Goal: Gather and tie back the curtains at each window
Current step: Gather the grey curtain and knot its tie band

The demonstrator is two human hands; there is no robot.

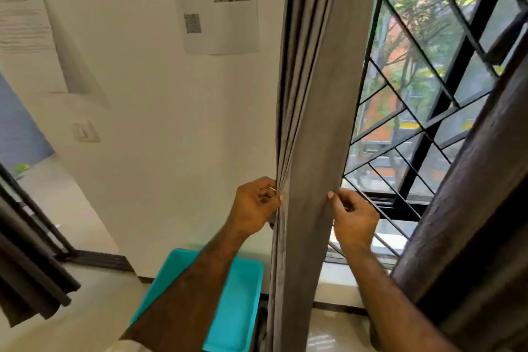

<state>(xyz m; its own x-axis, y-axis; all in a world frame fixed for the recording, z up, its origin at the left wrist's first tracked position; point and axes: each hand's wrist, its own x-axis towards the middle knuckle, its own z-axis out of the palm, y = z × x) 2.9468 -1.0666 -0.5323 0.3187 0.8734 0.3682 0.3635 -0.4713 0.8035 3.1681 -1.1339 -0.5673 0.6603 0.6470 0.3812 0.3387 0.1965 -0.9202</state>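
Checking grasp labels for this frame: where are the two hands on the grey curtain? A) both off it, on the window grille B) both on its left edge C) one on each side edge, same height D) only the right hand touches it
C: the left hand pinches the pleated left edge of the grey curtain, and the right hand pinches its right edge at about the same height.

Pale glossy floor [94, 308] across the lower frame. Turquoise tray [240, 300] at lower centre, apparently lying on it near the white wall's base. Dark door track [97, 260] crossing at lower left.
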